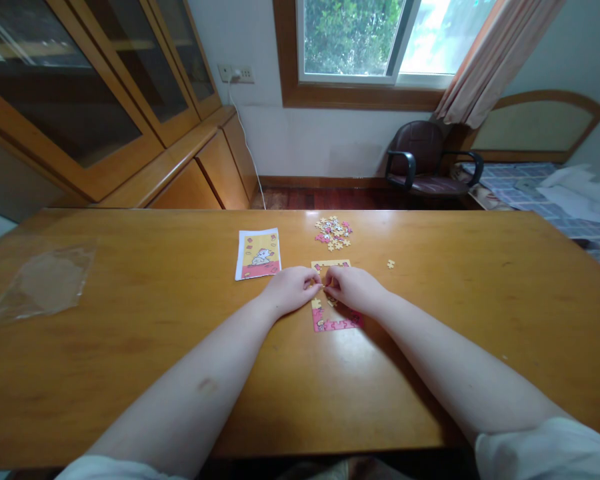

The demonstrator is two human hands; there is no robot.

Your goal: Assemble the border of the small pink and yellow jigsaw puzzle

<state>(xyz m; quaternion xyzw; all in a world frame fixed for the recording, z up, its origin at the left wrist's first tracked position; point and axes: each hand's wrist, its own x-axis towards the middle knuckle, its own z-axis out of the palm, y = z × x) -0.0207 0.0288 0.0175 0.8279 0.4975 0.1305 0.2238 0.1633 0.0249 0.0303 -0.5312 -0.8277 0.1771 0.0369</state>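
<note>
The person's left hand (295, 288) and right hand (354, 288) meet fingertip to fingertip above a partly assembled cardboard jigsaw border (337, 326), yellow along its far edge and pink along its near one. Both hands are narrowed into a pinch, thumb against fingers; a tiny pale bit shows where the tips come together, but whether it is a loose piece or part of the border's left side (the fingers cover that spot) cannot be told. The right hand lies over the border's right side and hides much of it. Just below the fingertips, a few yellow jigsaw pieces (332, 302) lie inside the border.

Straight beyond the hands is a loose heap of small pink, yellow and white jigsaw pieces (333, 230). To the right of the right hand, and a little farther off, one yellow jigsaw piece (391, 264) lies by itself. Just beyond and left of the left hand is a white-edged printed sheet (260, 257) showing a white animal figure on yellow and pink. Well out to the left of the left hand, a clear, crumpled plastic bag (55, 280) lies flat. All of these are on a glossy yellow-brown wooden table (80, 373), which stretches beneath both bare forearms.
</note>
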